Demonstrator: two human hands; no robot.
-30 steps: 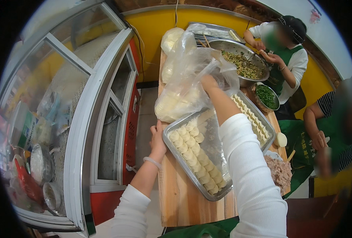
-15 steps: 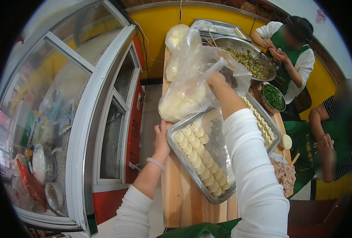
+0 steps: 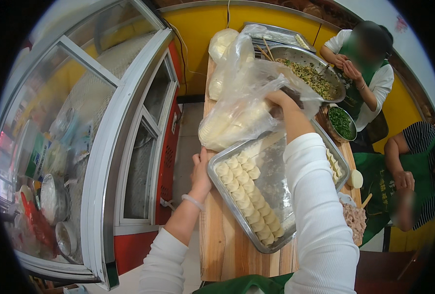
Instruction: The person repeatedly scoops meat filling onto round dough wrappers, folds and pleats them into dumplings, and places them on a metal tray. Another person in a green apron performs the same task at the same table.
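A clear plastic bag (image 3: 246,83) full of stacked round dough wrappers (image 3: 222,128) lies across the far left corner of a metal tray. My right hand (image 3: 277,99) reaches into the bag's mouth, and the film and the hand itself hide its fingers. My left hand (image 3: 200,172) is beside the table's left edge, fingers pointing up and slightly apart, the tips at the bag's lower end. Pleated dumplings (image 3: 249,196) stand in tight rows along the left side of the metal tray (image 3: 237,227). More dumplings (image 3: 334,165) show on its right, partly behind my right arm.
Beyond the tray are a large bowl of chopped filling (image 3: 308,78) and a bowl of chopped greens (image 3: 341,122). Minced meat (image 3: 354,221) sits at the right. Two people in green aprons (image 3: 369,73) are across the table. A glass-fronted cabinet (image 3: 124,122) stands left.
My right hand has shifted slightly right at the bag's mouth, and the film there has spread to the right. The left hand has hardly moved. The view has shifted a little.
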